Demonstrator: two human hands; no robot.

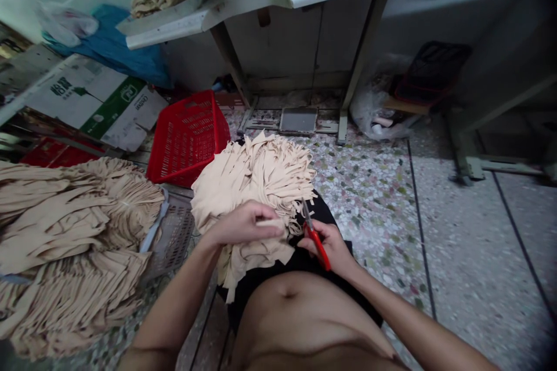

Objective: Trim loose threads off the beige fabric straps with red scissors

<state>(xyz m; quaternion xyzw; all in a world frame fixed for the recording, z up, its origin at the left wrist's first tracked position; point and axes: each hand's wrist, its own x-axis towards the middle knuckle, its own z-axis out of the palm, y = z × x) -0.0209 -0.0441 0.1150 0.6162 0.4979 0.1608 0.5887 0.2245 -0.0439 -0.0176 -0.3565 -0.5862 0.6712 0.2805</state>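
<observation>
A bundle of beige fabric strips (255,179) lies on my lap, on black cloth (319,217). My left hand (243,223) pinches a strip at the bundle's lower edge. My right hand (331,246) is close to the left and is closed around red-handled scissors (317,242). Their narrow metal blades (307,213) point up and away from me, at the edge of the strips. I cannot tell whether the blades are cutting any fabric.
A large heap of beige strips (73,226) lies on a grey plastic crate (173,237) to my left. A red plastic basket (187,139) tilts beyond it, near flattened cardboard (93,95). Ahead stands a white-topped sewing table (261,6) with metal legs, above a terrazzo floor (369,203).
</observation>
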